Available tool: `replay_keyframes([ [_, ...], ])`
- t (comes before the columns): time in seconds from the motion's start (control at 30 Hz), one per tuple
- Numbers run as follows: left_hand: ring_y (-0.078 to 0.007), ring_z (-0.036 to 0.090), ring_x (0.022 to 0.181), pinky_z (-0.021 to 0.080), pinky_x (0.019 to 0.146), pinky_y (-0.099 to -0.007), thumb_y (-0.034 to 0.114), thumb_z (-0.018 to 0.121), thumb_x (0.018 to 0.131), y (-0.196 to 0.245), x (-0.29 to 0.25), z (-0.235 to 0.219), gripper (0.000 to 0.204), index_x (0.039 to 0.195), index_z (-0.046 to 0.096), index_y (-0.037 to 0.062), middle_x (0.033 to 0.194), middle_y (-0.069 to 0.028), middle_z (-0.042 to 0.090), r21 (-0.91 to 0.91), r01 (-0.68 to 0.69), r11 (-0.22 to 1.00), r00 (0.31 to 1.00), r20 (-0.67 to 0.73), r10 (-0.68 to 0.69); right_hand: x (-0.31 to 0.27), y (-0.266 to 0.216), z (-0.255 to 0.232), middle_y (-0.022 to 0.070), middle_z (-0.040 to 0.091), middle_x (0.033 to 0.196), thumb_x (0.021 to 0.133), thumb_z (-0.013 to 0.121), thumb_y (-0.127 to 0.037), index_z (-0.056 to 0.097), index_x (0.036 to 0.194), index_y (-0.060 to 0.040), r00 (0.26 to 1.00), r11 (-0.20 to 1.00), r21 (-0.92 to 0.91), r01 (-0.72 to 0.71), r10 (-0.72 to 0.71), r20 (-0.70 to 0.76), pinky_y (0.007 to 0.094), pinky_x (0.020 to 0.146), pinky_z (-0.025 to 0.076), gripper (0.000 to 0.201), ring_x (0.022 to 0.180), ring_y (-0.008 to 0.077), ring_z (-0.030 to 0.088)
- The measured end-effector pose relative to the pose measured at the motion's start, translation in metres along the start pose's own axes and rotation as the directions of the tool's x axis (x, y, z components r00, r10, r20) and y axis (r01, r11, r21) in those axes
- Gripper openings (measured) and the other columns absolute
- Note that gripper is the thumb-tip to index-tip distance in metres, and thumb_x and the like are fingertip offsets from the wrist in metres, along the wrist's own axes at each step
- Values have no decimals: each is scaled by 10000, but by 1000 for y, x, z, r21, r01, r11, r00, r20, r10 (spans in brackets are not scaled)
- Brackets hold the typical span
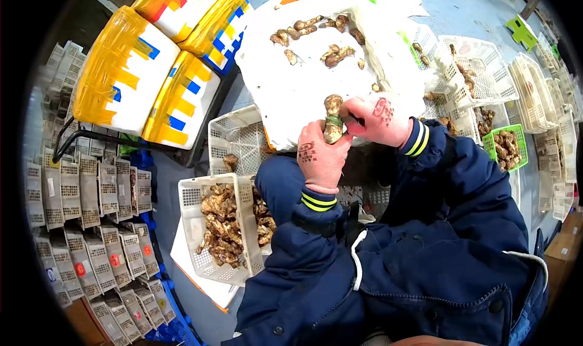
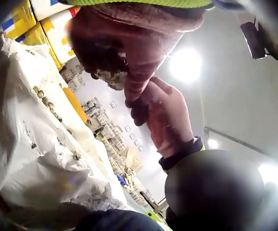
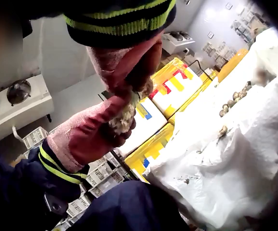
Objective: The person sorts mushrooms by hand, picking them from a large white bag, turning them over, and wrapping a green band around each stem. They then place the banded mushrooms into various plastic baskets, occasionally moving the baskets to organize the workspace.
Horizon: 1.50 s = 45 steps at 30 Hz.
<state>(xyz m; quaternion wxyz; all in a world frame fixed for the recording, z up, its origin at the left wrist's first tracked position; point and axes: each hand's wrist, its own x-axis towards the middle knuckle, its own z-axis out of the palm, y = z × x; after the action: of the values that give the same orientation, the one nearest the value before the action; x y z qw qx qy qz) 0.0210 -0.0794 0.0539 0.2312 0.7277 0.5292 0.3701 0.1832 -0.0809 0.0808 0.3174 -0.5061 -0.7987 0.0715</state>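
Both hands wear pink gloves. The left hand grips a bundle of brown and pale mushrooms with a green band around its middle. On the bundle's right side, the right hand has its fingers curled, pinching at the band. In the left wrist view the right hand meets the left hand's fingers beside the bundle. The right wrist view has the left hand around the pale lower end of the bundle. More mushrooms lie on a white sheet ahead.
A white basket full of mushrooms stands at the lower left. Taped foam boxes are stacked at the upper left, beside rows of baskets. On the right are white baskets and a green basket of mushrooms.
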Motion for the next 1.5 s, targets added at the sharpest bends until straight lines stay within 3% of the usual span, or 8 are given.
replay_keyframes([
  [0.13,-312,551,816,445,727,-394,270,781,627,-3,3,-2,437,892,552,10,848,-141,562,-38,13,999,1000,-1,-13,-1,-2,0,56,583,730,722,669,-82,597,869,-82,978,949,269,-163,192,-87,264,556,458,163,594,163,570],
  [0.27,-51,428,474,366,408,-212,178,746,721,-18,4,4,358,928,527,-13,672,-16,541,-304,109,947,993,74,-90,0,0,-7,63,618,774,769,623,-32,638,948,-74,971,970,232,-75,124,-205,271,586,474,185,633,164,588],
  [0.5,-64,462,493,381,414,-218,188,747,719,-11,5,4,366,924,521,-15,691,-33,547,-323,119,939,990,109,-88,-5,-1,-4,80,607,787,750,635,-78,610,1024,-107,992,992,112,63,-50,-114,327,613,480,277,682,239,596],
  [0.77,-329,544,787,431,694,-408,242,775,634,6,-1,-5,385,859,560,14,817,-145,566,69,-117,991,993,-28,119,-3,-12,-9,53,563,725,701,668,-181,579,955,-135,995,969,-228,91,-99,-22,347,571,458,274,663,245,590],
  [1.03,-215,562,772,453,693,-325,174,769,665,5,-7,6,375,928,561,7,851,-92,584,-120,-23,992,1000,-21,21,0,-18,-6,69,545,678,668,616,-51,572,860,-54,984,983,158,-97,119,-136,283,527,433,197,590,181,551],
  [1.1,-135,550,790,454,704,-253,121,733,733,8,-8,8,364,1003,534,-19,916,-68,595,-696,223,683,975,171,-144,-1,-21,-2,10,519,647,692,582,-39,577,865,-18,939,845,476,-245,328,-99,229,527,408,174,582,69,484],
  [1.23,-92,542,782,452,698,-218,97,704,770,14,-5,2,366,1044,508,-44,930,-73,595,-758,367,539,929,322,-181,-3,-21,-4,7,552,644,703,559,-42,581,855,-2,862,703,631,-327,496,-105,204,507,391,159,554,46,465],
  [1.5,-76,525,752,442,666,-210,85,681,780,23,-4,-3,360,1064,500,-40,901,-53,584,-690,289,663,956,242,-165,-7,-10,-6,19,587,691,748,598,-82,607,913,-6,834,388,829,-403,529,158,193,493,405,182,561,43,506],
])
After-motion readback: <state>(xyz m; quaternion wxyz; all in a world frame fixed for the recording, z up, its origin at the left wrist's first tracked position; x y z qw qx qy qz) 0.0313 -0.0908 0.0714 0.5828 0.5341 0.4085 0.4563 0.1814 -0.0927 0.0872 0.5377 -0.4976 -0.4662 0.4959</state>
